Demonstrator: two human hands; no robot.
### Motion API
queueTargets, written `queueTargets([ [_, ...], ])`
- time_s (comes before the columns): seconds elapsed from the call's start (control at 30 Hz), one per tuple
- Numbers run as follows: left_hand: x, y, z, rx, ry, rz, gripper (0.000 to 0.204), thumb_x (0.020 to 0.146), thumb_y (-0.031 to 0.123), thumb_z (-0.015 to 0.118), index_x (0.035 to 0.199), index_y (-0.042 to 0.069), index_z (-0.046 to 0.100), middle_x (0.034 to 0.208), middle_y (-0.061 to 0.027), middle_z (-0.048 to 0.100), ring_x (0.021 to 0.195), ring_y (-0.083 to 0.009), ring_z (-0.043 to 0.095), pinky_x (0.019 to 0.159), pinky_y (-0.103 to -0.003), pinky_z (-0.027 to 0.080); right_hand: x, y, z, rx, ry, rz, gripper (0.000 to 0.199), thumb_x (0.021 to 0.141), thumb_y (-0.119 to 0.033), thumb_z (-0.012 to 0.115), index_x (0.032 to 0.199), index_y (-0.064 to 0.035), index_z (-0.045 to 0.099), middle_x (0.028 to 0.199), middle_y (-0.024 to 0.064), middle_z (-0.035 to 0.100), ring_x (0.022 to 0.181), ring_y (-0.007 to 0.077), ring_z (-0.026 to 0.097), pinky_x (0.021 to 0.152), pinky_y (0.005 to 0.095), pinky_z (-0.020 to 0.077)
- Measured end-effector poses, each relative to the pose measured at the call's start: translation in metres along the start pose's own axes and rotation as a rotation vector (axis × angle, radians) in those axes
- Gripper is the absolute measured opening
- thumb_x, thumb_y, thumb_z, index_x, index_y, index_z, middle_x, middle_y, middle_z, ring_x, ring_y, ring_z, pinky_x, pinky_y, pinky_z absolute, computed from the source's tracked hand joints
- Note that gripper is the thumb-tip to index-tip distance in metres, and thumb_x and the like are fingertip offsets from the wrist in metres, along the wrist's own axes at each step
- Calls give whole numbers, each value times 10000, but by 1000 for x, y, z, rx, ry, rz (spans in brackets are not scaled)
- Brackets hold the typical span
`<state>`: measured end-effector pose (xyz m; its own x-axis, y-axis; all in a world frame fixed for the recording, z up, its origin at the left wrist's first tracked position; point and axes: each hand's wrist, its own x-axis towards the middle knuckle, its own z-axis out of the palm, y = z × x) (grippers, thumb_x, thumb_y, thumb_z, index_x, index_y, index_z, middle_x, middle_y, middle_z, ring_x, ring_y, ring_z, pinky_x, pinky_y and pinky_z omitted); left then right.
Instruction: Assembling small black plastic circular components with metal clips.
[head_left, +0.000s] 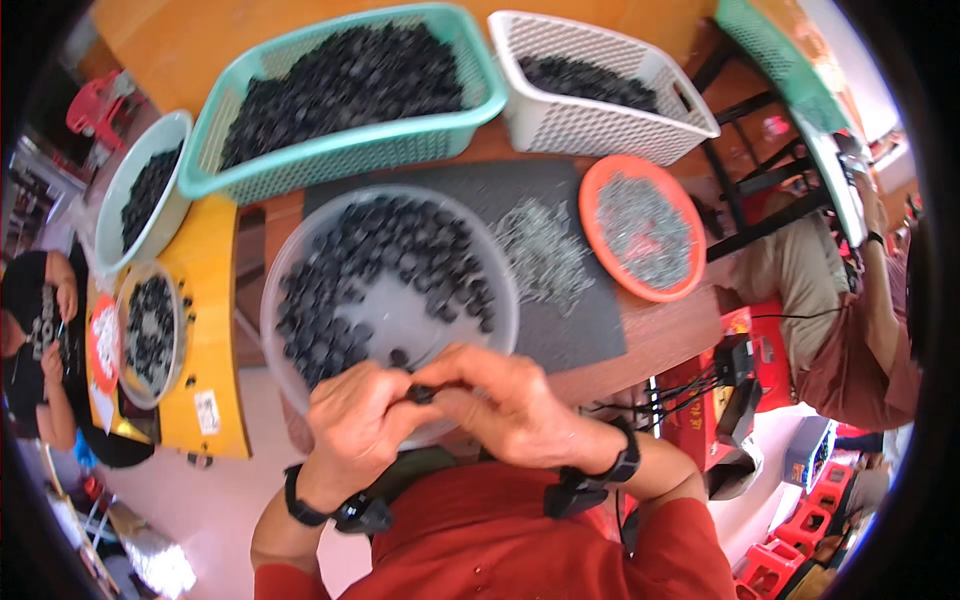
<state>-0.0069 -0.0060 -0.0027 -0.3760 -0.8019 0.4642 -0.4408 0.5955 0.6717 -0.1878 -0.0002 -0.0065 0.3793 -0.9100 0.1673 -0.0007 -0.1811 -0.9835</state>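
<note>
two near hands — one white basket

Black piece, mint latticed basket, orange plate, red shirt

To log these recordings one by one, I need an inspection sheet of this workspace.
Surface: brown wooden table, dark grey mat.
Job's things: small black piece, held; translucent bowl of black pieces.
Clutter: thin metal pieces loose on the mat; orange dish of more beside them; green basket and white basket of dark pieces behind.
Hands: left hand and right hand meet above the bowl's near side, pinching the small black piece.
Cables: black cables beyond the table's near right edge.
Surroundings: yellow table at left, person in black beyond; person in maroon at right; red stools lower right.
</note>
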Motion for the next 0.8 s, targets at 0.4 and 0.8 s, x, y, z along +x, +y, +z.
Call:
queueTargets([
  [0.4, 1, 2, -6, 0, -48, -300, 182, 725, 20, 710, 822, -4, 557, 693, -38, 572, 569, -104, 524, 512, -236, 416, 39, -12, -63, 19, 318, 248, 111, 785, -102, 672, 841, -18, 626, 774, 27, 617, 685, 87, 563, 611, 242, 464],
  [0.8, 21, -11, 4, 127, -221, 1, 266, 628, 21, 715, 863, 9, 592, 704, -93, 520, 659, -268, 525, 581, -332, 429, 122, -8, -244, -1075, 712, -158, 332, 791, -179, 667, 1076, -12, 637, 913, 83, 674, 851, 133, 621, 770, 255, 482],
])
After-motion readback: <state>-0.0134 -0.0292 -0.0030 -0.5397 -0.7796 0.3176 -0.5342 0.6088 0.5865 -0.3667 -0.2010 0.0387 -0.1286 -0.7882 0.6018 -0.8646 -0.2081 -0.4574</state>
